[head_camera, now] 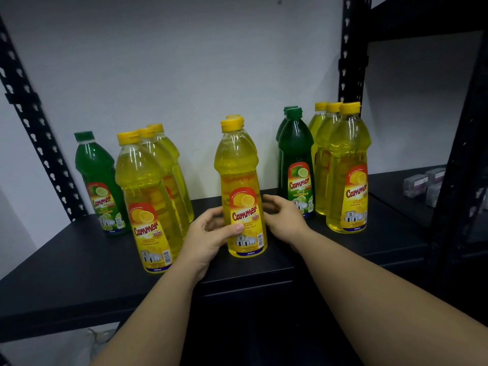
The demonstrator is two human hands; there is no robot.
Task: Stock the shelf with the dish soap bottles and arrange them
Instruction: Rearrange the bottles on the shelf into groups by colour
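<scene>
A yellow lemon dish soap bottle (241, 180) stands upright at the middle of the black shelf (79, 265), with another yellow bottle right behind it. My left hand (208, 236) holds its lower left side, thumb across the label. My right hand (282, 217) reaches round its right side, fingers curved behind it; whether they touch is unclear. To the left stand a green lime bottle (97, 180) and a row of three yellow bottles (148, 202). On the right are two green bottles (297, 165) and three yellow bottles (346, 170).
Black perforated uprights (34, 122) frame the shelf on the left and at the back right (352, 48). A neighbouring black shelf on the right carries small clear boxes (422, 183). A white wall lies behind the bottles.
</scene>
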